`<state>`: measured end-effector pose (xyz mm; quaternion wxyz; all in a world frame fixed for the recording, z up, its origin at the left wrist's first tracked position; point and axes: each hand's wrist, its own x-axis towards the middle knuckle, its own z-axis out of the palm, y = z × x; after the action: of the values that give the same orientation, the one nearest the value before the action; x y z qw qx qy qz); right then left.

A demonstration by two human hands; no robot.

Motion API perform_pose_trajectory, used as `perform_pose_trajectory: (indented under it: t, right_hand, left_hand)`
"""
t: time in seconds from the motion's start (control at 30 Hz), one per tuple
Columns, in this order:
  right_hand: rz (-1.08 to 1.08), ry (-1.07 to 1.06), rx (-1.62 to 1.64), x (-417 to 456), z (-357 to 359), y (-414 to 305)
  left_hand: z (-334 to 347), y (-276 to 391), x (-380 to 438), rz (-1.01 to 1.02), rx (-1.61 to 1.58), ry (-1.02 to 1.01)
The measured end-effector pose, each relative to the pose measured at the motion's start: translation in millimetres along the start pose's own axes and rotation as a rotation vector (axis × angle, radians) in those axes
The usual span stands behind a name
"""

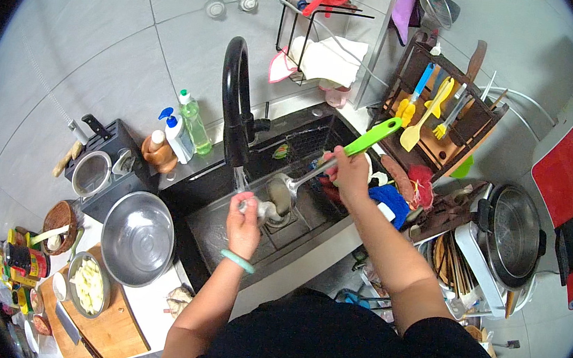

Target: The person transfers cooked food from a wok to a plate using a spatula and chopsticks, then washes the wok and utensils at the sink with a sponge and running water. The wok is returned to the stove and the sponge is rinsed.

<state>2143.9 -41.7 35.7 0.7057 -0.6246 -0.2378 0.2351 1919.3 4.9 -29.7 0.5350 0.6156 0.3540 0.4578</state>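
Observation:
My right hand (348, 174) grips a metal ladle (313, 174) near the base of its bright green handle. The ladle's round head hangs over the black sink (312, 236), tilted towards my left hand. Below the spout of the black faucet (235, 100), my left hand (243, 227) pinches a small whitish, shiny thing (265, 210), perhaps a scrubber; blur hides its exact kind. That thing is close beside the ladle's head. Water runs from the spout onto or just behind my left fingers. A pale green bangle (237, 261) circles my left wrist.
Left of the sink are a steel bowl (138, 239), a cutting board (118, 337) with a cleaver (77, 332), and a bowl of pale cut pieces (89, 284). Soap bottles (196, 125) line the back ledge. At right stand a utensil rack (438, 100) and a pan (513, 237).

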Motion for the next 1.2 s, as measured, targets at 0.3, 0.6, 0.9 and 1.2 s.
perform_pose_trajectory:
  t: [0.3,0.6,0.9,1.2]
  right_hand:
    - [-0.072,-0.017,-0.136,-19,42,54]
    - [0.068,-0.104,-0.041,-27,43,29]
    - [-0.142,-0.172,-0.173,39,-2,-21]
    - [-0.087,0.06,-0.253,153,-68,-70]
  left_hand:
    - [21,-9,-1,0.111,0.145,-0.031]
    - [12,-44,-1,0.19,0.551,0.028]
    - [-7,-103,0,-0.101,0.439,0.095]
    - [1,-89,6,-0.161,0.176,0.171]
